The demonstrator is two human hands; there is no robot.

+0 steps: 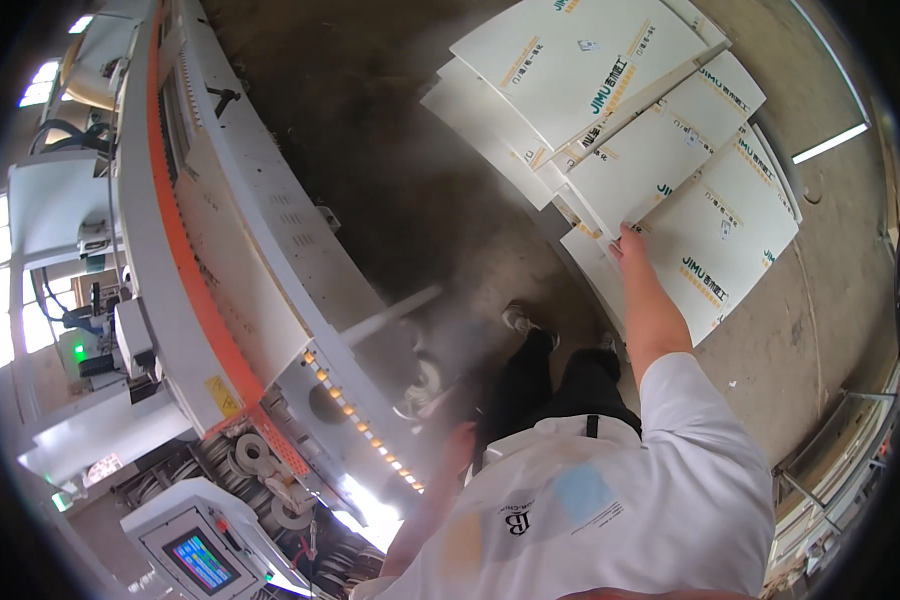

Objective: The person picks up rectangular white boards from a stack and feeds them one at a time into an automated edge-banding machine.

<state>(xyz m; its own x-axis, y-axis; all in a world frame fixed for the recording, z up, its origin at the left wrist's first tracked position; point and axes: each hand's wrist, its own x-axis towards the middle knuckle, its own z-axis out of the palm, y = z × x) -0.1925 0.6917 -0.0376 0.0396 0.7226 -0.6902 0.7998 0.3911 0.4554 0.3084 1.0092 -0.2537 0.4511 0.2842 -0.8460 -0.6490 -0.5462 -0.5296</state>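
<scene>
My right hand [625, 247] reaches out to the stacked boards and is closed on the near corner of a white panel [655, 160] with printed film on it. This panel overlaps a second white panel [745, 235] lying to its right. Farther off, another white panel [570, 60] lies on the same uneven stack. Low beside my leg hangs my left hand [460, 447], close to the end of the long machine; its fingers are too blurred to read.
On the left runs a long white machine [270, 190] with an orange strip [195, 275] and a row of small yellow rollers [350, 402]. A control screen [200, 558] stands at the lower left. Brown floor [770, 330] extends right of the stack, with a rack [840, 450] beyond.
</scene>
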